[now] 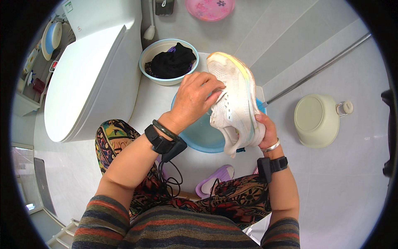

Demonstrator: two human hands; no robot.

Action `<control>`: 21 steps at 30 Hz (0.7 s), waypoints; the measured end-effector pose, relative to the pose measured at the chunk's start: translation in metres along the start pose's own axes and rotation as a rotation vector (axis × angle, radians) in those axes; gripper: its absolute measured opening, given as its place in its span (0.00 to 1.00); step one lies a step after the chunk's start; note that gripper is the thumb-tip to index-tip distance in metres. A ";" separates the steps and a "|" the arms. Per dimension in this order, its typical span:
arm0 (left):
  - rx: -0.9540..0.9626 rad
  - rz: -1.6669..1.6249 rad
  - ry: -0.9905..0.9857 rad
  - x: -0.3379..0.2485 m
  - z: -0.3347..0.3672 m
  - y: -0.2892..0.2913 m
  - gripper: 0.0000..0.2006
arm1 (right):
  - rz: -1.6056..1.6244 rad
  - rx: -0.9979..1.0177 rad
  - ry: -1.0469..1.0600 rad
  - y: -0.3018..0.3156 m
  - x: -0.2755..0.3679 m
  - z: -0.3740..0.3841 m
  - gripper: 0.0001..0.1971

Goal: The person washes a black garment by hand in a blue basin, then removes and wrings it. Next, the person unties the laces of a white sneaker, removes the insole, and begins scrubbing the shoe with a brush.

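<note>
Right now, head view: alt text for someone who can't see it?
A person's right hand holds a white sneaker above a blue basin of water, the left hand near its eyelets. Beyond, a blue-rimmed tub of black cloth stands beside a white toilet.

Just right of centre in my head view, I see the right hand (268,131) gripping a white shoe (236,89) near its heel, the left hand (195,97) pinching by its lace holes; a blue basin (210,149) sits beneath, and at upper centre I spot black cloth (173,62) in a round tub (166,81)
</note>
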State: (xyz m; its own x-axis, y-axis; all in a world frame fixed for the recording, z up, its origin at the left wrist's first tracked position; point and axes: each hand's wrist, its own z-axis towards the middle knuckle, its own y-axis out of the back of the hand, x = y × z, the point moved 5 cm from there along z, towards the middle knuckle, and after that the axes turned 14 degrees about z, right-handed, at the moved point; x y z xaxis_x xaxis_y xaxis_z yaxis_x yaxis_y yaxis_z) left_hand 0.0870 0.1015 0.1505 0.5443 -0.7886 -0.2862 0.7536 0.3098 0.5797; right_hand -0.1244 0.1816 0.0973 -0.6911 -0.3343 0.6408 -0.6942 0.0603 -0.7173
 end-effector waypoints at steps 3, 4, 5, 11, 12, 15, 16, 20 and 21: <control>-0.002 0.025 0.022 0.004 0.000 -0.004 0.06 | -0.033 -0.006 0.015 -0.001 -0.001 0.000 0.36; 0.001 -0.029 0.070 0.010 -0.002 -0.007 0.05 | -0.034 -0.011 0.019 0.001 -0.001 -0.001 0.36; 0.020 -0.079 0.134 0.017 -0.005 -0.010 0.04 | -0.036 -0.015 0.023 0.002 0.000 0.000 0.36; -0.077 -0.837 1.241 0.115 -0.051 -0.038 0.04 | 0.050 -0.027 0.020 0.014 0.007 -0.001 0.36; -0.148 -0.911 1.442 0.125 -0.063 -0.041 0.05 | 0.035 -0.030 0.022 0.016 0.007 -0.001 0.36; -0.051 -0.743 1.599 0.132 -0.075 -0.045 0.08 | -0.002 -0.039 0.025 0.020 0.006 -0.002 0.36; -0.134 -0.605 1.254 0.127 -0.059 -0.036 0.09 | -0.008 -0.042 0.028 0.021 0.006 -0.002 0.36; -0.130 -0.009 0.194 0.044 -0.016 -0.015 0.12 | -0.003 -0.031 0.006 0.017 0.005 -0.002 0.35; -0.073 -0.035 0.161 0.028 -0.014 -0.015 0.10 | 0.004 -0.018 -0.003 0.013 0.004 -0.001 0.35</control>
State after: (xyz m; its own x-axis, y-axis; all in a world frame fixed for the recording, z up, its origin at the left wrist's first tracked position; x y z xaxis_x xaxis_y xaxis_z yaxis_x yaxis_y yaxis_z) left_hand 0.0960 0.0822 0.1232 0.5648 -0.7059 -0.4275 0.7947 0.3256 0.5122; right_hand -0.1367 0.1821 0.0908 -0.6936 -0.3364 0.6370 -0.6948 0.0788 -0.7149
